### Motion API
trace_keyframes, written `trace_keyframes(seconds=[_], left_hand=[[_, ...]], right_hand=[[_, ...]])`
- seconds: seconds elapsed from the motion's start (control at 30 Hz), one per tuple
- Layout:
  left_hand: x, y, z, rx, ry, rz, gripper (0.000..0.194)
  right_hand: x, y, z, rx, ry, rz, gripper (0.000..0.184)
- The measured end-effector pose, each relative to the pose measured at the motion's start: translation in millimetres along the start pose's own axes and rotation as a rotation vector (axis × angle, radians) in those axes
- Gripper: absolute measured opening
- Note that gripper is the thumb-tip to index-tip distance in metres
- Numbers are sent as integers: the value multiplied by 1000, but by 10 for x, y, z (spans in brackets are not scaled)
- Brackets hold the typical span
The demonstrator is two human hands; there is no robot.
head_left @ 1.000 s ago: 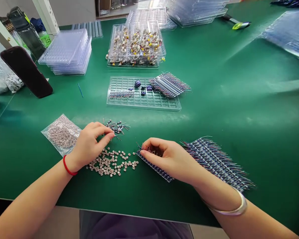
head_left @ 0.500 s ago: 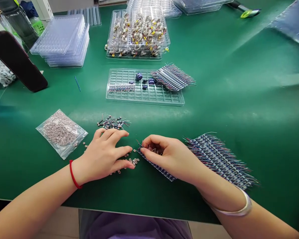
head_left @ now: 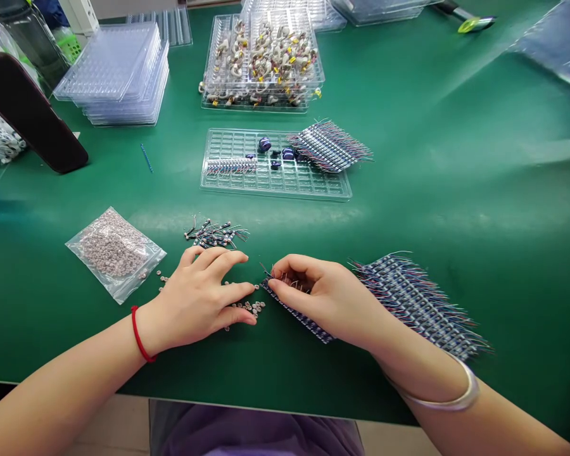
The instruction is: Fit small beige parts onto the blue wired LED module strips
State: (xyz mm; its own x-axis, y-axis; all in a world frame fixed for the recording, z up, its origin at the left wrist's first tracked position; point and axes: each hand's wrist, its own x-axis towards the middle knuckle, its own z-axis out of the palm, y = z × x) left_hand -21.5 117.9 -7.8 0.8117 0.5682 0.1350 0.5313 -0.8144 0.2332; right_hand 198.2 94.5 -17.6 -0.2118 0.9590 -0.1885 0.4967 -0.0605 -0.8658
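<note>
My left hand lies palm down with its fingers spread, over scattered small round beige pieces. Its index fingertip meets one such piece near the strip. My right hand is closed, thumb and index finger pinched at the far left end of a dark blue-and-white strip of small wired parts. Fine wires show inside the curled fingers, and the palm hides part of that strip. Beyond my left fingers sits a loose pile of wired parts. A larger mat of joined wired parts rests beside my right forearm.
A zip bag of beige pieces lies left. Ahead, a clear compartment tray carries wired strips and dark blue pieces. Behind are trays of white-and-yellow parts, stacked clear trays, and a leaning phone.
My left index finger has shifted slightly right, to the beige piece near the strip. The right hand keeps its pinch almost in place.
</note>
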Motion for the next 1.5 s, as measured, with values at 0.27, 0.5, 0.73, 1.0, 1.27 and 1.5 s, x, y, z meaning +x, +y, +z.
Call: trace_keyframes(seconds=[0.27, 0.5, 0.73, 1.0, 1.27, 1.5], left_hand=[[-15, -2, 7, 8, 6, 7, 34], [-12, -4, 12, 21, 26, 17, 32], [-9, -9, 28, 12, 40, 33, 33], [0, -14, 43, 5, 45, 36, 31], [4, -15, 42, 6, 51, 46, 31], [8, -15, 46, -1, 53, 48, 31]], right_hand=[[-17, 0, 27, -4, 3, -65, 12], [-20, 44, 32, -29, -7, -83, 11], [-18, 24, 31, -25, -2, -87, 11], [-26, 21, 32, -42, 11, -73, 12], [-37, -23, -37, -11, 28, -42, 18], [-21, -26, -59, 13, 42, -76, 23]])
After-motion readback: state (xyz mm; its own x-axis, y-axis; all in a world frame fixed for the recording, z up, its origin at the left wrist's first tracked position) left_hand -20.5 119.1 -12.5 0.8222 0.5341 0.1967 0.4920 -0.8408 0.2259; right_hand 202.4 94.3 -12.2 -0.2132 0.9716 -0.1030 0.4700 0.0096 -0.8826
